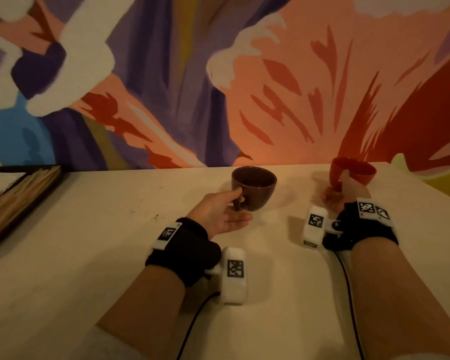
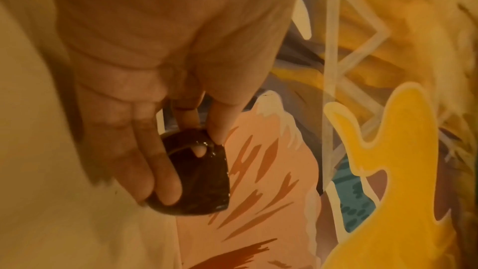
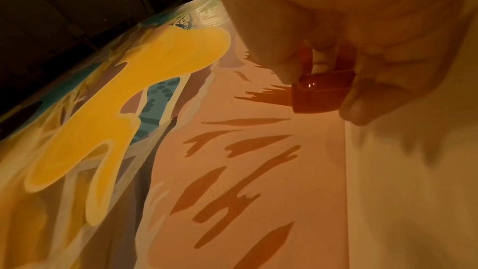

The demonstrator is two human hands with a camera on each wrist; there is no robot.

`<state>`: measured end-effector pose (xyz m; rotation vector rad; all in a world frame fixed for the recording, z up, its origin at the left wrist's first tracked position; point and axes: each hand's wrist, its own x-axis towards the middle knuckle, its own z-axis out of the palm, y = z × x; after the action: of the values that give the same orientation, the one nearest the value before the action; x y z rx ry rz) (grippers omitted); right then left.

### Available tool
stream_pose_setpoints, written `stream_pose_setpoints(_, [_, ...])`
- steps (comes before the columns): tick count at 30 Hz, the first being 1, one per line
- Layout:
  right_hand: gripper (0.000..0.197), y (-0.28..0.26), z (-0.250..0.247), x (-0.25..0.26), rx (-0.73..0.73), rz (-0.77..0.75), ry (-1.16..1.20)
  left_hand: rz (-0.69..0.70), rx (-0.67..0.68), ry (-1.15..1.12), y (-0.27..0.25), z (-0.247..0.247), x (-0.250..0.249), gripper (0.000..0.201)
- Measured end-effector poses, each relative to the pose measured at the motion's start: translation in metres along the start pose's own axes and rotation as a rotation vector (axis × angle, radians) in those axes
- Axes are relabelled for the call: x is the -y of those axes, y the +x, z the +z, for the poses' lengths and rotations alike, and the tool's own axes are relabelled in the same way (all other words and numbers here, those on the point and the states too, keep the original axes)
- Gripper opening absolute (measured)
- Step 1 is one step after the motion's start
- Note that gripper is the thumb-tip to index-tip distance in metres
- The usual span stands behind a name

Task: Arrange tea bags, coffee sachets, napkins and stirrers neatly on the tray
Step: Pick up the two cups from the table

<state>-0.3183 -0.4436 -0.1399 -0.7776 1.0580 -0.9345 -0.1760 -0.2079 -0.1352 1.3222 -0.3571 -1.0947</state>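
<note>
My left hand (image 1: 220, 215) has its forefinger hooked through the handle of the purple cup (image 1: 255, 187), thumb (image 2: 220, 122) pinching the top of the loop, while my other fingers (image 2: 155, 163) lie straight along the cup's side. The cup stands upright on the table (image 1: 94, 255), near the wall. My right hand (image 1: 348, 189) is curled round the handle of the red cup (image 1: 355, 171), thumb on top; that cup is tilted and, as far as I can judge, lifted just clear of the table. The two cups sit well apart, the red one to the right.

Neither cup belongs to the job itself. What matters lies far off to my left: the tray (image 1: 24, 211), a dark-framed one at the table's left edge, only partly in view. In it I see a bundle of wooden stirrers (image 1: 18, 198) lying lengthwise, their long axis running from near me away toward the wall, slanting right, parallel to the tray's near rim. Beside them, farther left, are white napkins (image 1: 0, 183). I can't make out tea bags or sachets from here.

So the tray is to the left of both hands, and my left hand is the nearer one by a good margin; the right would have to cross my body. My guess is that I should put down the cups first, then reach left with the left hand, coming in along the stirrers' length rather than across them.
</note>
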Motion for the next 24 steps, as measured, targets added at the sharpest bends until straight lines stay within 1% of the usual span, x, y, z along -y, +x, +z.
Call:
stream_pose_setpoints(3, [0.036, -0.005, -0.001, 0.000, 0.023, 0.014, -0.021, -0.001, 0.006, 0.004, -0.007, -0.005, -0.006, 0.023])
stream_pose_setpoints(6, [0.038, -0.008, -0.009, -0.002, 0.088, 0.010, -0.026, -0.004, 0.014, 0.019, -0.018, -0.016, -0.014, 0.022])
stream_pose_setpoints(8, [0.036, -0.013, -0.012, -0.003, 0.124, 0.005, -0.063, 0.047, -0.003, 0.041, -0.029, -0.030, -0.025, 0.021])
stream_pose_setpoints(11, [0.024, -0.030, 0.001, 0.002, 0.159, -0.073, -0.180, 0.165, -0.099, 0.088, -0.052, -0.062, -0.045, 0.020])
stream_pose_setpoints(13, [0.015, -0.046, 0.018, 0.007, 0.185, -0.072, -0.266, 0.217, -0.166, 0.116, -0.070, -0.088, -0.058, 0.020])
stream_pose_setpoints(14, [0.015, -0.055, 0.029, 0.008, 0.209, -0.050, -0.307, 0.231, -0.203, 0.123, -0.080, -0.102, -0.063, 0.021])
stream_pose_setpoints(17, [0.026, -0.084, 0.067, 0.005, 0.311, -0.032, -0.424, 0.241, -0.301, 0.126, -0.109, -0.144, -0.069, 0.020])
stream_pose_setpoints(21, [0.039, -0.128, 0.122, -0.014, 0.487, -0.089, -0.502, 0.239, -0.400, 0.105, -0.147, -0.187, -0.065, 0.027])
stream_pose_setpoints(24, [0.038, -0.165, 0.167, -0.037, 0.583, -0.065, -0.510, 0.233, -0.451, 0.072, -0.168, -0.211, -0.057, 0.029])
